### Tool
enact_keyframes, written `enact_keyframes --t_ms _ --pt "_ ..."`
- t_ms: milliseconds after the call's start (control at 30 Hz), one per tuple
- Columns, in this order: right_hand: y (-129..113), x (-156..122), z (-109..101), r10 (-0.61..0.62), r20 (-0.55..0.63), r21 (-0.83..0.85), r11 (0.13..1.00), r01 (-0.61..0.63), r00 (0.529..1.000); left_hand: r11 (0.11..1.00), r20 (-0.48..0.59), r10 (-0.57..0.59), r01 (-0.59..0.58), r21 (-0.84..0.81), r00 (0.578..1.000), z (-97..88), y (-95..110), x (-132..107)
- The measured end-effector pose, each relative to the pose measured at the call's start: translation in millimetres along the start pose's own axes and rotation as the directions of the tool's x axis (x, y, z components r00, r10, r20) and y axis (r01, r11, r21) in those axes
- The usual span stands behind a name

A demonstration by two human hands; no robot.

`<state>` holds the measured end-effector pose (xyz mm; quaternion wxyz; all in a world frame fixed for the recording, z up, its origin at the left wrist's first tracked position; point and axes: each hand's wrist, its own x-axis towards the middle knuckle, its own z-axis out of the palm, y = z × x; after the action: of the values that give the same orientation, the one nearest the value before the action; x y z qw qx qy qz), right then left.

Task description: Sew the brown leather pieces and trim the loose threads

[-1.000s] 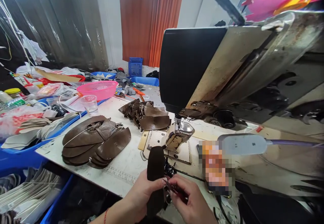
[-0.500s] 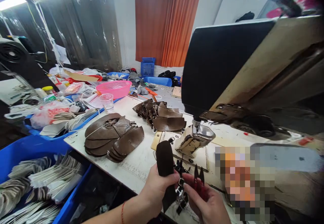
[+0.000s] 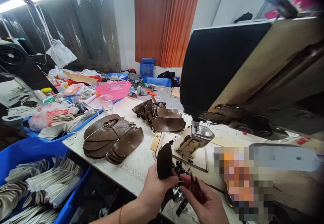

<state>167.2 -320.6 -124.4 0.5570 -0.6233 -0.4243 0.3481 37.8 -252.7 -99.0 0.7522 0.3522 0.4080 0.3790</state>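
My left hand (image 3: 153, 193) is closed around a dark brown leather piece (image 3: 164, 162), which stands up out of the fist, its thumb pressed on the near side. Close beside it, my right hand (image 3: 210, 203) has small dark-bladed thread snips (image 3: 195, 184) tucked in its palm, points upward. The right thumb and index finger meet at the leather's side; a small metal buckle there is mostly hidden. Several metal buckles with black straps (image 3: 181, 206) lie on the table below and behind the hands.
A sewing machine (image 3: 227, 75) looms at the right, its post (image 3: 192, 143) just beyond my hands. Brown leather pieces lie in a fanned stack (image 3: 101, 134) and a further pile (image 3: 167, 122). Blue bins (image 3: 83, 183) stand at the left. A pink basket (image 3: 113, 89) and clear cup (image 3: 105, 103) sit farther back.
The leather piece has turned slightly in my left hand. The snips have tilted in my right hand, and the right fingertips have shifted at the buckle, which is now less visible.
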Motion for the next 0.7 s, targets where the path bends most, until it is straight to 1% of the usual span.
enact_keyframes --t_ms 33,67,100,133,167,200,233,267,300,333,367,433,467,500,567,600,667,700 --pt "-1 1 -3 -0.145 0.077 -0.093 0.984 0.152 0.986 0.999 0.015 -0.035 0.036 -0.011 0.999 -0.7 1 0" --pt "-2 2 -6 -0.292 0.181 -0.175 0.93 0.322 0.939 0.997 0.04 -0.079 0.08 -0.024 0.996 -1.4 2 1" --pt "-4 3 -10 -0.412 0.289 -0.24 0.843 0.482 0.864 0.991 0.072 -0.123 0.126 -0.036 0.99 -2.2 3 1" --pt "-7 4 -13 -0.504 0.378 -0.285 0.735 0.616 0.777 0.985 0.104 -0.159 0.164 -0.045 0.982 -3.0 4 2" --pt "-10 5 -16 -0.568 0.439 -0.324 0.623 0.712 0.696 0.98 0.132 -0.183 0.191 -0.048 0.974 -3.8 4 2" --pt "-13 5 -17 -0.603 0.477 -0.369 0.523 0.768 0.639 0.977 0.154 -0.201 0.209 -0.041 0.967 -4.5 5 2" --pt "-16 5 -18 -0.614 0.503 -0.413 0.447 0.793 0.608 0.974 0.169 -0.217 0.224 -0.027 0.962 -5.2 5 1" --pt "-19 4 -18 -0.608 0.524 -0.445 0.401 0.801 0.596 0.971 0.179 -0.233 0.24 -0.014 0.956 -5.9 4 1" --pt "-21 3 -18 -0.596 0.534 -0.464 0.387 0.797 0.6 0.967 0.188 -0.249 0.254 -0.005 0.95 -6.4 4 1" --pt "-22 2 -18 -0.586 0.532 -0.47 0.396 0.789 0.611 0.964 0.195 -0.261 0.266 0.002 0.945 -6.8 4 0" --pt "-22 1 -18 -0.576 0.523 -0.466 0.424 0.777 0.628 0.962 0.198 -0.267 0.272 0.003 0.943 -7.1 4 -1" --pt "-20 -1 -18 -0.558 0.486 -0.437 0.511 0.74 0.672 0.962 0.199 -0.264 0.273 -0.017 0.944 -7.4 5 -2" --pt "-18 -2 -19 -0.538 0.457 -0.42 0.571 0.705 0.708 0.962 0.2 -0.259 0.27 -0.03 0.945 -7.4 6 -3" --pt "-16 -3 -19 -0.502 0.419 -0.409 0.64 0.651 0.757 0.964 0.202 -0.248 0.262 -0.044 0.947 -7.5 8 -4" --pt "-14 -4 -20 -0.412 0.302 -0.39 0.769 0.506 0.86 0.97 0.212 -0.216 0.234 -0.062 0.953 -7.6 10 -7" --pt "-14 -5 -20 -0.378 0.233 -0.371 0.817 0.441 0.896 0.975 0.218 -0.196 0.214 -0.06 0.956 -7.7 11 -9" --pt "-16 -7 -18 -0.314 0.124 -0.319 0.886 0.338 0.941 0.986 0.229 -0.15 0.164 -0.041 0.962 -7.4 11 -11" --pt "-18 -8 -17 -0.274 0.098 -0.286 0.913 0.291 0.957 0.99 0.225 -0.126 0.136 -0.029 0.966 -6.9 9 -11"
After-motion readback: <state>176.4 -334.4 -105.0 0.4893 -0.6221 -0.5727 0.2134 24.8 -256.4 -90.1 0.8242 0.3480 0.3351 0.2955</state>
